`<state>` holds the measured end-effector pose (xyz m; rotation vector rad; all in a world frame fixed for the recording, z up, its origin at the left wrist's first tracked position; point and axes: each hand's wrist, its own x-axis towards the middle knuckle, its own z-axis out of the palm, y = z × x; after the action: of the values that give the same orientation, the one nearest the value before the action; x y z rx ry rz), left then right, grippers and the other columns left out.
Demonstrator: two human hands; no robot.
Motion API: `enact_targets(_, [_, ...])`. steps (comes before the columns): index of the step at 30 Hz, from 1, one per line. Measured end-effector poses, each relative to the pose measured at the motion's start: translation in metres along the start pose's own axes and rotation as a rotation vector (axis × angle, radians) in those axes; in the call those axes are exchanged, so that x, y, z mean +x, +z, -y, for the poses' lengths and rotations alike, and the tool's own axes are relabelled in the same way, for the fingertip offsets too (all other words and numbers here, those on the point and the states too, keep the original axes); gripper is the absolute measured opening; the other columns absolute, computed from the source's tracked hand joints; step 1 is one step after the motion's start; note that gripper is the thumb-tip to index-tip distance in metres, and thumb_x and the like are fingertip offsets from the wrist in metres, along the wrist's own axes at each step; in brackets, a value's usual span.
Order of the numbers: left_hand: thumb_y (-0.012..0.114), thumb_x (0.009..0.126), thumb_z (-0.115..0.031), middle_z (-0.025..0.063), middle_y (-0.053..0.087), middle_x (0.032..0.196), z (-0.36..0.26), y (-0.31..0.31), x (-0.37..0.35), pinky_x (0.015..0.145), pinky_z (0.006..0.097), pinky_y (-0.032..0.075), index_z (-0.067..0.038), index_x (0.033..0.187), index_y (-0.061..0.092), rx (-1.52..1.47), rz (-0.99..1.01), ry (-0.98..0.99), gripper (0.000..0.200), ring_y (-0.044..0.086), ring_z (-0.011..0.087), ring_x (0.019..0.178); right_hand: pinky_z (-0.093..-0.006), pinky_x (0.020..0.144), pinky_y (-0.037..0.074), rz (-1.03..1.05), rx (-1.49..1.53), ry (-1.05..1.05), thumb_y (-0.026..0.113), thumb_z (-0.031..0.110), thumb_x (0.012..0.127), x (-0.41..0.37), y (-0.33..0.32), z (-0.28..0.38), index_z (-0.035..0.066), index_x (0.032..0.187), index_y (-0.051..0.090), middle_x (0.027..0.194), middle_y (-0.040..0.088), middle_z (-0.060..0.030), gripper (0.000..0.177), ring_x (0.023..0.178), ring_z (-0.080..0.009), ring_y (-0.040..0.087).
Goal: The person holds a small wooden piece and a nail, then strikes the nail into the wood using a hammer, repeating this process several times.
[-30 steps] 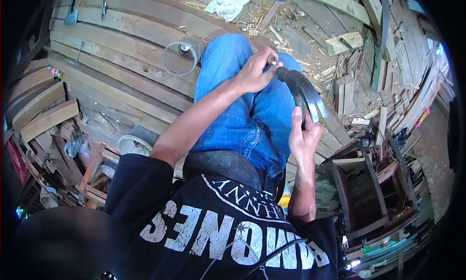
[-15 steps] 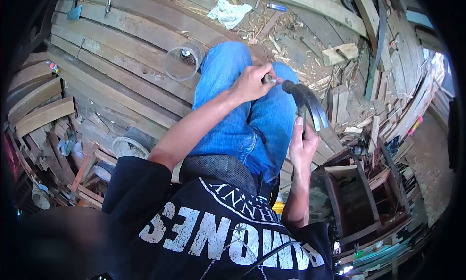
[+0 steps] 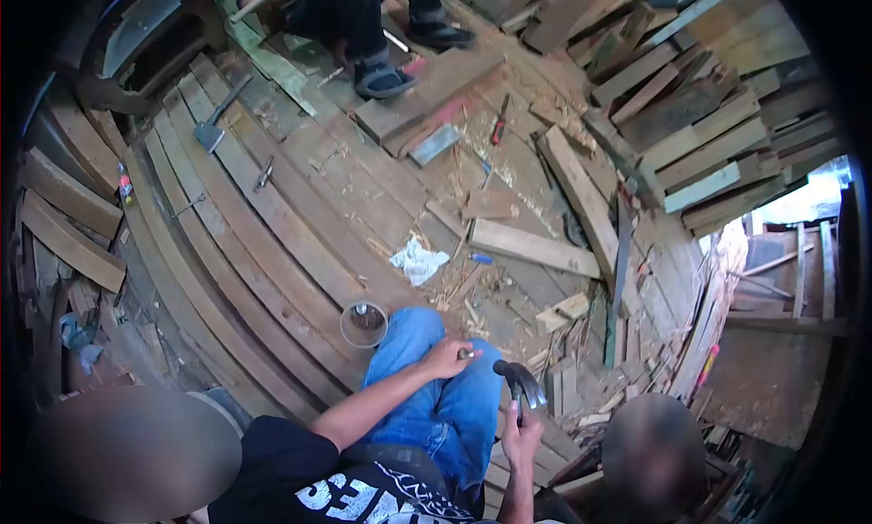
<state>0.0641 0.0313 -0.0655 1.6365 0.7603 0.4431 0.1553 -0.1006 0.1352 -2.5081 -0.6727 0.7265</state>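
- A hammer [image 3: 520, 380] is gripped low on its handle by the right hand [image 3: 522, 436]. The fingers are closed around the handle, and the dark head is held upright above the fist.
- The hammer is found at the near edge of the plank floor [image 3: 300, 215], just beside the right knee of the blue jeans [image 3: 436, 415].
- A small metal piece [image 3: 467, 353] is pinched in the closed fingertips of the left hand [image 3: 448, 356], which is rested on the knee. What the piece is cannot be told, as it is too small.
- The hammer head and the pinched piece are held near each other but apart.
- A clear round container [image 3: 363, 324] is stood on the planks just beside the left knee.
- A white rag [image 3: 418, 260] is seen lying crumpled further out, near the middle of the floor, with a loose board [image 3: 536, 248] to its right.
- A hatchet [image 3: 214, 124] is laid on the planks towards the far left corner.
- Another person's sandalled feet [image 3: 382, 76] are planted at the far edge.
- Stacked planks [image 3: 690, 115] are piled along the right edge.
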Motion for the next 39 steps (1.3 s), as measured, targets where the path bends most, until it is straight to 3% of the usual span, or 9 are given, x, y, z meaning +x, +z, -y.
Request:
enact_targets(2, [0.063,0.09,-0.037,0.0133,0.067,0.07,0.003,-0.002,0.001,0.063,0.0384,0.05,-0.006,0.082,0.069,-0.049,0.126,-0.222,0.032,0.066,0.0273,0.066,-0.0369,0.044,0.033,0.002,0.113,0.047,0.06,0.034,0.09,-0.005,-0.009,0.014,-0.006,0.07,0.057,0.046,0.041,-0.009,0.046,0.044,-0.0118,0.039])
enact_targets(11, [0.064,0.085,-0.047,0.0197,0.066,0.08,-0.006,-0.015,-0.011,0.067,0.0438,0.051,-0.004,0.085,0.069,0.129,0.18,0.068,0.043,0.065,0.0372,0.075,-0.0439,0.048,0.036,-0.151,-0.1,-0.02,0.062,0.037,0.087,-0.028,-0.038,-0.025,-0.008,0.065,0.058,0.047,0.047,-0.018,0.05,0.041,-0.0212,0.043])
enact_targets(17, [0.07,0.082,-0.038,0.015,0.069,0.087,-0.036,-0.025,-0.029,0.074,0.0384,0.052,-0.004,0.092,0.07,0.013,0.198,0.094,0.035,0.068,0.0308,0.082,-0.0415,0.046,0.034,-0.178,0.052,0.0,0.061,0.037,0.089,-0.039,-0.026,-0.056,-0.007,0.059,0.054,0.045,0.044,-0.0145,0.053,0.044,-0.0171,0.041])
enact_targets(19, [0.072,0.081,-0.035,0.0134,0.07,0.091,-0.051,-0.033,-0.037,0.078,0.0369,0.052,-0.005,0.094,0.07,-0.057,0.123,0.107,0.033,0.068,0.0281,0.086,-0.035,0.046,0.027,-0.144,0.085,0.046,0.06,0.035,0.091,-0.043,-0.026,-0.039,-0.002,0.056,0.045,0.05,0.038,-0.0005,0.054,0.052,-0.0091,0.034])
enact_targets(25, [0.07,0.082,-0.016,0.0107,0.07,0.095,-0.044,-0.041,-0.037,0.08,0.0323,0.051,-0.002,0.095,0.069,-0.05,0.05,0.161,0.019,0.067,0.0207,0.088,-0.0427,0.05,0.036,-0.074,0.084,-0.135,0.053,0.041,0.093,-0.033,-0.011,-0.035,-0.007,0.068,0.054,0.053,0.047,-0.0214,0.054,0.05,-0.0186,0.046])
enact_targets(28, [0.072,0.079,-0.017,0.0089,0.071,0.091,-0.049,-0.038,-0.031,0.077,0.0313,0.052,-0.004,0.089,0.071,-0.006,0.077,0.18,0.016,0.068,0.02,0.083,-0.0402,0.052,0.038,-0.033,0.106,-0.059,0.053,0.04,0.094,-0.019,0.007,-0.045,-0.006,0.07,0.055,0.055,0.048,-0.0149,0.051,0.054,-0.0152,0.044])
enact_targets(29, [0.074,0.078,-0.018,0.0089,0.072,0.092,-0.047,-0.036,-0.029,0.076,0.0309,0.052,-0.004,0.092,0.072,0.004,0.065,0.173,0.019,0.068,0.0199,0.082,-0.0448,0.055,0.042,-0.021,0.101,-0.049,0.053,0.048,0.091,-0.016,0.01,-0.047,-0.005,0.073,0.061,0.059,0.055,-0.0239,0.057,0.053,-0.0338,0.056])
enact_targets(37, [0.079,0.072,-0.021,0.0082,0.072,0.093,-0.041,-0.026,-0.025,0.075,0.029,0.053,-0.009,0.106,0.071,0.075,0.13,0.132,0.037,0.069,0.0184,0.082,-0.0448,0.054,0.042,0.055,0.141,0.043,0.051,0.05,0.092,-0.019,0.025,-0.052,-0.006,0.067,0.06,0.055,0.053,-0.0234,0.062,0.05,-0.0325,0.053])
enact_targets(39, [0.08,0.072,-0.015,0.0101,0.072,0.095,-0.042,-0.026,-0.025,0.077,0.028,0.053,-0.006,0.107,0.07,0.047,0.173,0.055,0.038,0.069,0.0146,0.085,-0.0403,0.05,0.036,0.027,0.209,0.046,0.05,0.05,0.094,-0.02,0.029,-0.051,-0.005,0.063,0.054,0.049,0.044,-0.0115,0.063,0.049,-0.0167,0.042])
